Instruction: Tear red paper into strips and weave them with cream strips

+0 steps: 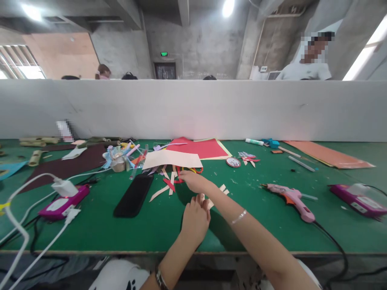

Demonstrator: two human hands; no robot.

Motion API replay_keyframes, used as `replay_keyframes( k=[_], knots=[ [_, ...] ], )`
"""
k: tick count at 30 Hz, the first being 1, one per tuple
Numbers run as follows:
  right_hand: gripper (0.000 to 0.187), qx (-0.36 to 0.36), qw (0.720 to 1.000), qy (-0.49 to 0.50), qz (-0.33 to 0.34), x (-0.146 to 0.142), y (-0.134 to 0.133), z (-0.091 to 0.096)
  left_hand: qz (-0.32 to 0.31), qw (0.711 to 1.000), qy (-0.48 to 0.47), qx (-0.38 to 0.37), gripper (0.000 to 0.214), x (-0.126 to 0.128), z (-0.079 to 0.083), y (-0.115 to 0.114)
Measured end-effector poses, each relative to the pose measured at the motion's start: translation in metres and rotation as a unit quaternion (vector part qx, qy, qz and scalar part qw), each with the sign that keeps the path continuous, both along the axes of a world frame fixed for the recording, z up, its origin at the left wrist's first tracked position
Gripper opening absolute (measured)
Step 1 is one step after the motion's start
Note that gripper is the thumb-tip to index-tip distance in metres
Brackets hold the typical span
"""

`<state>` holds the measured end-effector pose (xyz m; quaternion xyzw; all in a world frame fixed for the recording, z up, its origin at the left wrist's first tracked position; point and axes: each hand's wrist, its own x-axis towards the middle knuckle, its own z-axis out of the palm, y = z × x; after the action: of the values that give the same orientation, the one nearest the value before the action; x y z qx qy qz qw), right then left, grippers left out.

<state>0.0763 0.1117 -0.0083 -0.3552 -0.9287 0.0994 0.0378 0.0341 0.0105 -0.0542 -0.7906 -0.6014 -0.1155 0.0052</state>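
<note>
Right hand (196, 182) at the loose strips (169, 185), arm crossing beyond the left hand (195, 219).
The strips lie around 11 o'clock from the left hand; right fingers are bent there, though I can't tell whether they pinch anything. The left is curled against a pale piece (211, 204) at 1 to 2 o'clock, its grip hidden. Best to lift one strip by its end (the pile tangles easily, I'd judge), keeping the right sleeve-free forearm off the piece below.

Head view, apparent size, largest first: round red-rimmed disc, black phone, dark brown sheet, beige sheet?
1. Dark brown sheet
2. Black phone and beige sheet: too close to rank; phone sits nearer
3. Round red-rimmed disc
</note>
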Motion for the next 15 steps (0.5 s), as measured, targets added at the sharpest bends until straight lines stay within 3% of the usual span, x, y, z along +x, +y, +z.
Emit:
replay_keyframes(
  k=[7,15],
  knots=[
    [0.025,0.007,0.996,-0.031,-0.08,-0.037,0.045,-0.013,-0.025,1.0,-0.016,-0.006,0.03,-0.001,0.001,-0.001],
    [0.032,0.018,0.99,-0.06,-0.13,-0.045,0.057,-0.015,0.011,0.995,-0.091,-0.05,0.027,0.005,-0.009,0.005]
  ],
)
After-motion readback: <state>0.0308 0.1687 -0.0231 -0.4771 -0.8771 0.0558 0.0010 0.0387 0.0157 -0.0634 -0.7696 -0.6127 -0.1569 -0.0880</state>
